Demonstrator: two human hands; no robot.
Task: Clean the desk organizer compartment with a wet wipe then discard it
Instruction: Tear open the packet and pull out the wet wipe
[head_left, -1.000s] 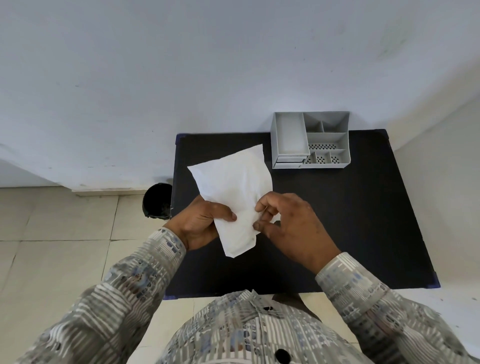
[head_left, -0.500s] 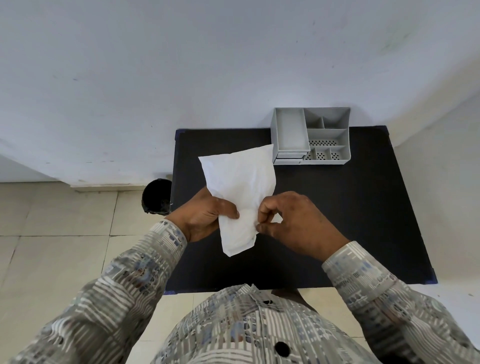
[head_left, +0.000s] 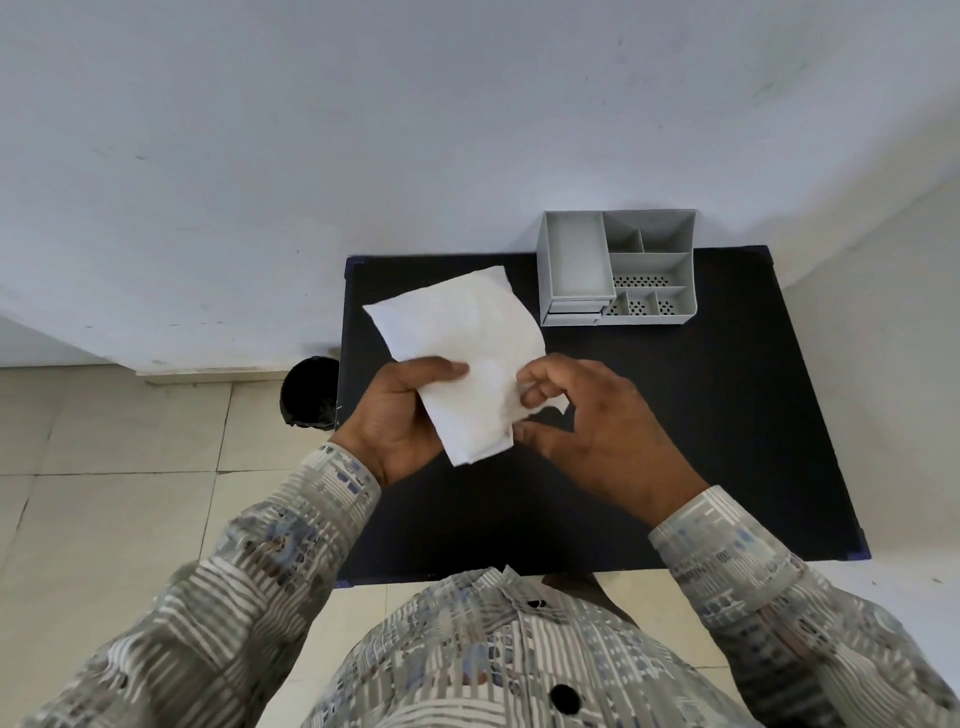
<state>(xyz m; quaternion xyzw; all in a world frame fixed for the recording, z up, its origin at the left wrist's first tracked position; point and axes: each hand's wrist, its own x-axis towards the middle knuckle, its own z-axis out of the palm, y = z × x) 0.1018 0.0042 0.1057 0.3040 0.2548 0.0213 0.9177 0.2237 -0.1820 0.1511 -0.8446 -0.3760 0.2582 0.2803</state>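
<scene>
a person stands at a black table (head_left: 727, 441) set against a pale wall (head_left: 363, 130), both hands raised over the tabletop w/ a white wet wipe (head_left: 467, 353) stretched btwn them. the left hand (head_left: 400, 415) clamps the wipe's left side, thumb pressed flat across the sheet and the fingers tucked behind it; the right hand (head_left: 592, 426) pinches the wipe's right edge btwn thumb and fingertips, a small corner of the sheet poking out under the curled fingers. the hands are close together but not touching, the sheet bridging the gap. the wipe is partly unfolded, its upper portion fanning up and away toward the far side of the table, the lower end hanging as a narrower folded strip. the grey desk organizer (head_left: 618, 270) sits at the table's far edge by the wall, to the right of the wipe and apart from it; it has one long compartment on its left, smaller ones on its right, some w/ perforated floors, and what looks like a small drawer front low on its near-left side. a black bin (head_left: 309, 392) stands on the tiled floor (head_left: 104, 467) just beside the table's left edge. patterned grey sleeves cover both forearms.
</scene>
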